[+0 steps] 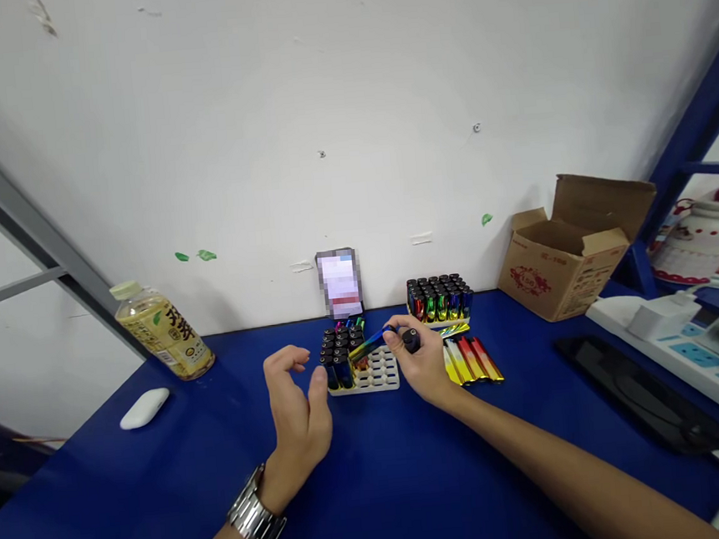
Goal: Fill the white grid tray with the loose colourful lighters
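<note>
1. Right hand [428, 368]: thumb and forefinger pinching a shiny blue-and-gold tube [372, 345] by its right end.
2. That tube sticks out left of the grip, tilted, its free end lower, above the white rack [381, 377]. Can't tell if the free end touches anything.
3. Same hand: a round black cap [411, 340] shows by the curled fingers; what's below it is hidden.
4. Left hand [299, 409]: nothing in it, fingers bent, thumb apart. Thumb tip right by the dark tubes [336, 368]; contact unclear.
5. Dark tubes stand upright in the rack's left part; bare holes show at right.
6. Right of the right hand: red-and-gold strips [484, 359] lying side by side on the blue table [378, 486].
7. Far right of the rack: second batch of black-topped tubes [439, 296], upright.
</note>
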